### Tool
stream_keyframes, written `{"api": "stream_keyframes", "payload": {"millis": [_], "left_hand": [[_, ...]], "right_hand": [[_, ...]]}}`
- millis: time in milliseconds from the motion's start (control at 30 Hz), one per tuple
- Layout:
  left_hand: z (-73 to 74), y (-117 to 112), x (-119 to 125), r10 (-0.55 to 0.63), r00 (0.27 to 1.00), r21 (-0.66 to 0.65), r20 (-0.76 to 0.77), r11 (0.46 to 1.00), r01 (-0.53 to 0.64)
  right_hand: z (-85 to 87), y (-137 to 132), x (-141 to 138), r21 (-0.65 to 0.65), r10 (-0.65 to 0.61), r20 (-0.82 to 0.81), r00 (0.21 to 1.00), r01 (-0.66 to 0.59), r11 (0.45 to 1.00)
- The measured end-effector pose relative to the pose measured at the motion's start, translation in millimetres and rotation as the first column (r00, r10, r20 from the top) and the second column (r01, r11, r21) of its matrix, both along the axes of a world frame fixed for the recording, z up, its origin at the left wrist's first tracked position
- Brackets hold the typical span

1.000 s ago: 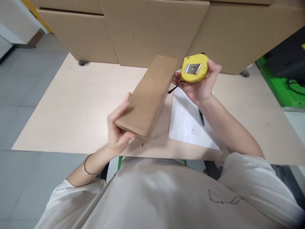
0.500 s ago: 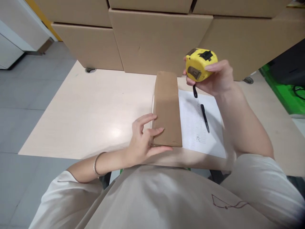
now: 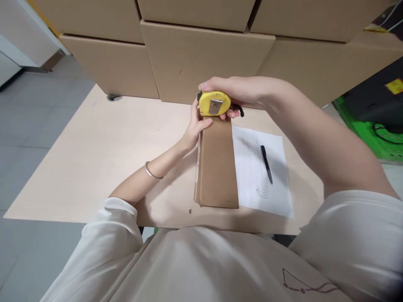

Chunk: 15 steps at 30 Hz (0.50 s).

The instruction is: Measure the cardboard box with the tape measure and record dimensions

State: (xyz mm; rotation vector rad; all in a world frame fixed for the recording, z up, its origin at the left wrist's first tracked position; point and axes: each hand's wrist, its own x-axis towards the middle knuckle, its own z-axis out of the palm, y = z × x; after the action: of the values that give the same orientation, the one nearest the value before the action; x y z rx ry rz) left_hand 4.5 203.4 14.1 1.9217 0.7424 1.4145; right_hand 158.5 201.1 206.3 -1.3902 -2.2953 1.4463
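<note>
From the left, you have first the pale wooden table, then the thin silver bracelet on your left wrist. Your left hand has moved from the near end of the long, flat brown cardboard box to its far part. The thumb lies at the top left edge of this box, and the other fingers go up beside the yellow tape measure with metal clip; whether they pinch something there, I cannot tell. The box lies lengthwise on the table, pointing away from you. Your right hand has brought the tape measure over from above the paper, and its fingers are closed around the body, thumb on top. I see no blade drawn out. For the work, I judge this means that both hands now meet at the box's far end, while the near end is without a hand. Further right, the white printed paper sheet lies just beside the box, with the slim black pen on it.
</note>
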Motion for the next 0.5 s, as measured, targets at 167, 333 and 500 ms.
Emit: {"api": "stream_keyframes", "payload": {"millis": [167,333,500], "left_hand": [[6.9,-10.2,8.4,0.041,0.995,-0.088,0.086,0.996,-0.034],[-4.4,0.4,-4.8,0.057,0.995,-0.030,0.084,0.998,-0.054],[-10.4,1.3,-8.1,0.039,0.995,-0.053,0.087,0.998,-0.034]], "right_hand": [[-1.0,6.2,27.0,-0.023,-0.038,0.028,0.999,0.039,0.999],[-17.2,11.0,75.3,-0.048,-0.151,0.020,0.988,0.152,0.987],[-26.6,3.8,79.2,-0.072,-0.259,-0.034,0.965,0.257,0.964]]}}
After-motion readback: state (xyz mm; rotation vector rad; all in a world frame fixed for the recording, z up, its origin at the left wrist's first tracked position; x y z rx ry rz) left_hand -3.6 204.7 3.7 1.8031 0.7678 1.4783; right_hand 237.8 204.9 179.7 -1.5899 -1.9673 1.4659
